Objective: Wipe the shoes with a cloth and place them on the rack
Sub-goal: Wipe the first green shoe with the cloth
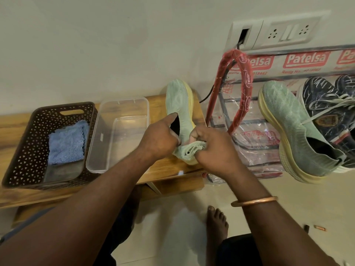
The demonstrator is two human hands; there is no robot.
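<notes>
A pale green knit shoe (pixel 179 100) with a yellow sole lies on the wooden bench (pixel 165 167), toe pointing away from me. My left hand (pixel 160 139) grips its collar, fingers inside the opening. My right hand (pixel 213 148) is shut on a folded pale green cloth (pixel 194 150) pressed against the shoe's heel. The matching green shoe (pixel 294 127) rests on the metal rack (pixel 255 120) to the right, next to a dark navy sneaker (pixel 330 104) with white laces.
A brown perforated basket (pixel 28 150) holding a blue cloth (pixel 66 142) and a clear plastic tub (pixel 119 131) stand on the bench's left. The rack is wrapped in red-printed plastic. A wall socket plate (pixel 278 33) is above. My bare foot (pixel 217 223) is on the floor.
</notes>
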